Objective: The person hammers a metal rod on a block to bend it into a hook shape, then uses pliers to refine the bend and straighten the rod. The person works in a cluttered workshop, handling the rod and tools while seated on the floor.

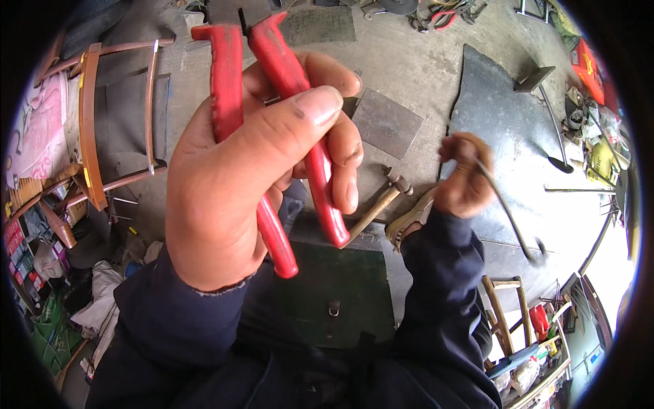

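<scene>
Nearest to the camera is a red-handled tool [317, 167], raised high in the left hand [225, 167]. This hand is gripping it, with the thumb lying across both handles and the fingers bent around from behind. The handles are glossy red, with dark dirt marks near the upper part, and each one flares outward at its top. They stand tilted, with a narrow gap between them; the working end is hidden, so I cannot tell its shape. Lower down is a dark green panel [340, 273] with a small ring. The right hand [465, 178], a little blurred, is closed on a thin rod [505, 204], which slants down to the right and ends in a small hook. A shoe [411, 221] is just beside the right sleeve, and a hammer [381, 203] lies near it with its head pointing away. Farther, a small metal plate [387, 123] lies flat on the grey floor [426, 75], and a strip of this floor separates it from the left edge of a large dark sheet [501, 95]. At the left side, a wooden frame [88, 129] stands well apart from the hand. Farthest, several tools [446, 18] lie together at the upper edge.
</scene>
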The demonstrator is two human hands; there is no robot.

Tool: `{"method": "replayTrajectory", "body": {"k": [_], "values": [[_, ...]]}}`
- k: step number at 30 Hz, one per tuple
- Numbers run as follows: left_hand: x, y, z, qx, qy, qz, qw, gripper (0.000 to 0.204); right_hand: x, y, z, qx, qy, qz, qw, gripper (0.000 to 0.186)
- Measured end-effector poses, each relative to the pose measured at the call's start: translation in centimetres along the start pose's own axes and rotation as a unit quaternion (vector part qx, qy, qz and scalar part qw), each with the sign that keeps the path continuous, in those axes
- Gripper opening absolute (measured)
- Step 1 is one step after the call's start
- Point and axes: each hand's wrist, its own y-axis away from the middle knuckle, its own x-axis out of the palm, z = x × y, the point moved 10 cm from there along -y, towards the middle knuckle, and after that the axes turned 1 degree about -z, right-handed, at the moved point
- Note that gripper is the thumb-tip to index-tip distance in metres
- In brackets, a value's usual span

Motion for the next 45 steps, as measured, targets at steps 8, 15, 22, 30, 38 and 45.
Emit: {"method": "replayTrajectory", "body": {"k": [8,15,22,30,38,45], "values": [[0.8,0.1,0.4,-0.017,-0.007,0.012,1.000,0.030,5.1,1.4,-10.3,0.106,0.132,0.104,0.980,0.014],[2.1,0.0,1.3,0.002,-0.002,0.026,1.000,0.024,-1.3,-0.8,-3.4,0.108,-0.069,-0.022,0.992,0.027],[3.8,1.8,2.7,0.043,-0.047,0.051,0.997,0.018,-8.1,2.9,6.5,0.214,-0.255,-0.114,0.936,0.031],[9.9,14.4,3.6,0.115,-0.127,0.120,0.978,0.014,-7.9,13.3,16.0,0.328,-0.585,-0.101,0.735,0.025],[13.7,26.2,1.5,0.205,-0.129,0.159,0.957,0.016,-7.4,20.7,21.2,0.363,-0.635,-0.050,0.680,0.025],[15.5,31.2,-0.5,0.288,-0.161,0.186,0.925,0.013,-8.1,23.5,23.9,0.348,-0.650,-0.032,0.675,0.027]]}}
